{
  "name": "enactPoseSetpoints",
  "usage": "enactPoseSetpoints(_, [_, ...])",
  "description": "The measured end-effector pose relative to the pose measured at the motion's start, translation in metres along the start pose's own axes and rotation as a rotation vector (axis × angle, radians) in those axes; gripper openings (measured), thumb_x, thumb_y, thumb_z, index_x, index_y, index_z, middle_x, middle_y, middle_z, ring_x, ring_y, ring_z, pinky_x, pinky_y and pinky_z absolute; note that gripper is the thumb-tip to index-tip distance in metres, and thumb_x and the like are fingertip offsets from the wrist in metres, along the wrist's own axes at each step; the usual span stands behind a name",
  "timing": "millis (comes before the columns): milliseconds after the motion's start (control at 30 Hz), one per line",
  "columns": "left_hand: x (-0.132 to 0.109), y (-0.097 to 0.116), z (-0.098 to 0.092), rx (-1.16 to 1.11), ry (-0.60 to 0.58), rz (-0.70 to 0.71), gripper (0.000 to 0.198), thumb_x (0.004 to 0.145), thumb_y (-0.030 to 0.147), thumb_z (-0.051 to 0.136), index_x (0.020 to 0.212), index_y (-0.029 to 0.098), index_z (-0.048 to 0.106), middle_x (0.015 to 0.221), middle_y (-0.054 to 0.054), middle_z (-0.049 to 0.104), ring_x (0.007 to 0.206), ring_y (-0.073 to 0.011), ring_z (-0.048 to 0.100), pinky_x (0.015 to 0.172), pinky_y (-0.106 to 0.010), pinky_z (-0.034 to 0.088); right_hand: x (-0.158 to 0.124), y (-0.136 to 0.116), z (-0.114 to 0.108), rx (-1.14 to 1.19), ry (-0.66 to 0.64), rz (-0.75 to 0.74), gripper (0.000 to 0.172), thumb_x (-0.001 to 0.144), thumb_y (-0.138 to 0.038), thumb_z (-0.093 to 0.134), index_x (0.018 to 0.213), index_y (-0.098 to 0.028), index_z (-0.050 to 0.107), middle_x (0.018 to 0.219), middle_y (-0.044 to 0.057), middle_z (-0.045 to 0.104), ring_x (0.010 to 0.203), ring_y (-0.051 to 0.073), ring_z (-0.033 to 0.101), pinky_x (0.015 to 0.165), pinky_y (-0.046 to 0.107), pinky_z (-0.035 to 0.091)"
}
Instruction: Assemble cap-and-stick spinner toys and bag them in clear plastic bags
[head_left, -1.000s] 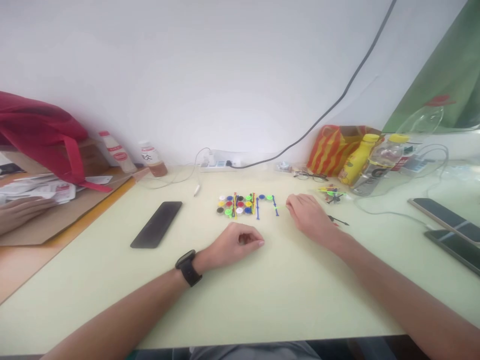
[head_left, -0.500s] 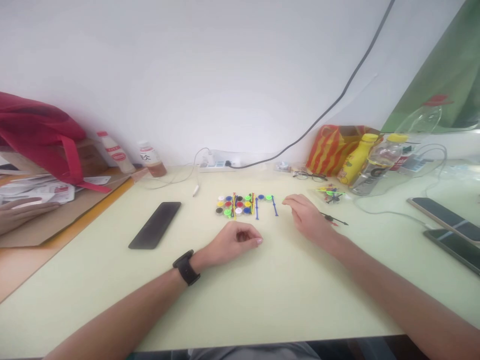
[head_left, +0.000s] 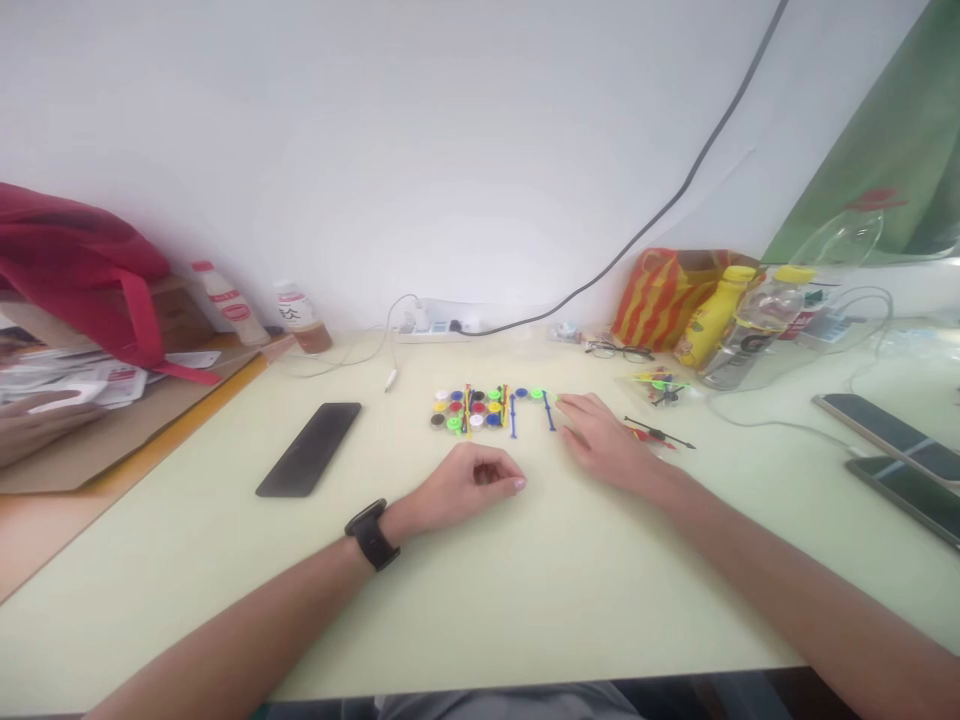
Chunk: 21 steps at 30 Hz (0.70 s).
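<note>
My left hand (head_left: 469,485) rests on the table, fingers curled, thumb tip against the forefinger; anything inside is hidden. My right hand (head_left: 600,440) reaches in with fingers stretched forward and the thumb apart, its fingertips close beside a blue plastic stick (head_left: 550,412). A faint green tint shows at those fingertips, too small to make out. Left of that stick lie a green disc (head_left: 536,393), a blue disc (head_left: 523,393) and another blue stick (head_left: 514,416). Further left are several coloured discs in rows, with a red disc (head_left: 455,408) and upright bundles of yellow sticks (head_left: 468,410) among them.
A black phone (head_left: 309,450) lies at left. Loose sticks (head_left: 658,434) and a small pile of pieces (head_left: 664,385) are at right, near glasses (head_left: 619,351), a yellow bottle (head_left: 712,318) and two phones (head_left: 904,495). Another person's hand (head_left: 45,425) is at far left.
My right hand has moved a little to the left, its fingertips now close to the right-hand blue stick. More of the loose sticks behind it shows. My left hand has stayed put.
</note>
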<state>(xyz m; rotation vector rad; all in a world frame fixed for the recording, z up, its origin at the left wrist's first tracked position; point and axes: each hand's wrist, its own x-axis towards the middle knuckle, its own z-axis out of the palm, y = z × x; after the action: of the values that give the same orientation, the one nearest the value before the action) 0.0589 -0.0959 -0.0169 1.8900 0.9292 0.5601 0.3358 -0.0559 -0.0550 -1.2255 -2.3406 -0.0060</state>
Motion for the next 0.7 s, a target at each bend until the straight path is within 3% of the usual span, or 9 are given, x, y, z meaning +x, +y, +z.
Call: enactPoseSetpoints(700, [-0.0006,0.0003,-0.0014,0.002,0.005,0.002,0.03,0.094,0.044,0.068,0.094,0.016,0.077,0.083,-0.005,0.072,0.072,-0.0142,0.058,0.066,-0.025,0.045,-0.0014,-0.0022,-0.0012,0.014,0.007,0.022,0.033,0.098,-0.026,0.053,0.129,-0.018,0.062,0.136,0.015,0.065,0.127,0.032,0.056,0.107,0.05,0.047])
